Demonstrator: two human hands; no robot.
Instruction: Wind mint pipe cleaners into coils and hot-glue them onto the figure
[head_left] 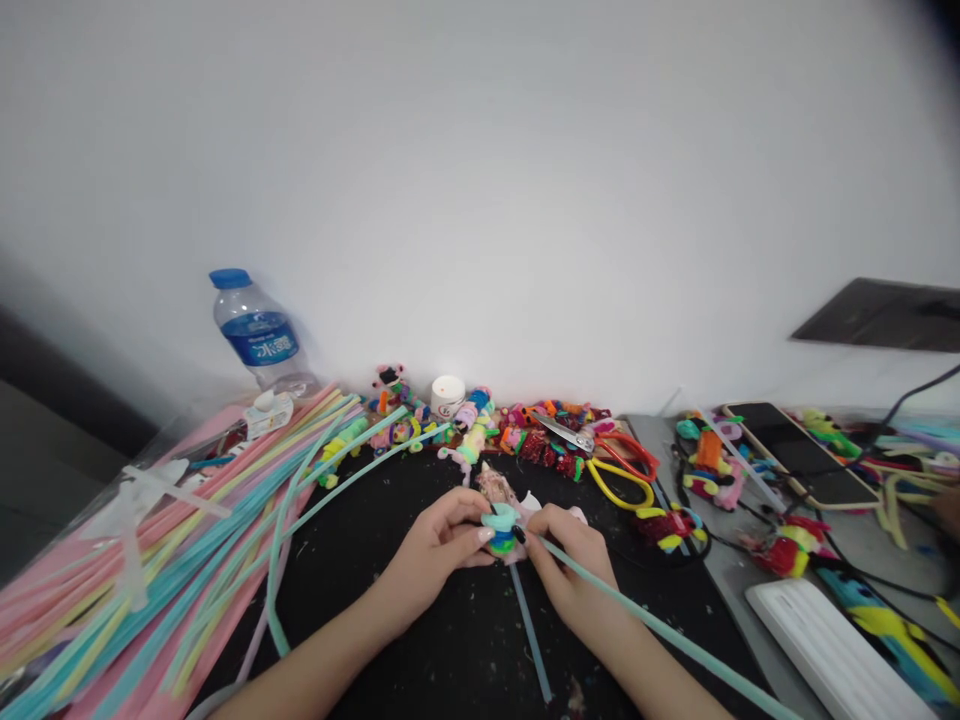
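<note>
Between both hands, just above the black mat (405,640), is a small coiled pipe-cleaner piece (500,530) in mint, blue and green. My left hand (439,545) pinches it from the left with thumb and fingers. My right hand (576,565) is closed at its right side, gripping a long mint pipe cleaner (667,630) that runs down to the lower right. A small black part shows by the right fingertips. Under the hands a translucent stick (532,640), like a glue stick, points toward me. Behind the fingers lies a crumpled pinkish item (495,487), partly hidden.
Many pastel pipe cleaners (225,540) spread over the left side. A water bottle (259,335) leans by the wall. Finished pipe-cleaner figures (405,430) line the back, beside scissors (619,470). A phone (802,455), cables and a white power strip (832,650) lie right.
</note>
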